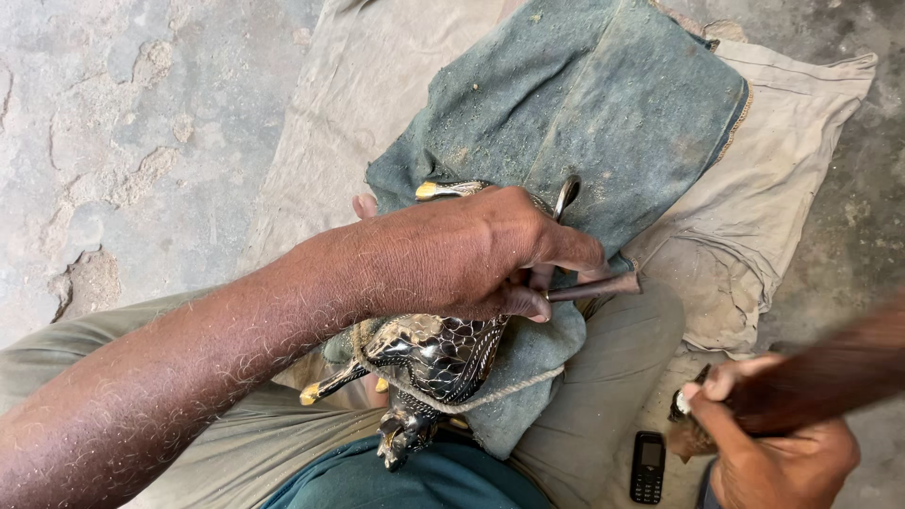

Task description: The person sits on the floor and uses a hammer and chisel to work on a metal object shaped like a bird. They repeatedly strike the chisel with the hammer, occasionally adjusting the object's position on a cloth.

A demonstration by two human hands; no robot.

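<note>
Centrally, the left hand point(471, 254) pinches a chisel point(594, 287) against the metal figurine point(434, 358); lower right, the right hand point(778, 452) grips what seems a blurred mallet point(830, 372).

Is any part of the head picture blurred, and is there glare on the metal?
In the head view, the wooden handle in the right hand is smeared by motion blur; the left hand is sharp; the dark metal bird figure shows small bright glints; light is soft.

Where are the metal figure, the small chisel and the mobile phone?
metal figure point(438, 356), head view, on its scaled silver body.
small chisel point(596, 288), head view, on its dark shaft beside the left hand's fingers.
mobile phone point(647, 467), head view, on its keypad.
</note>
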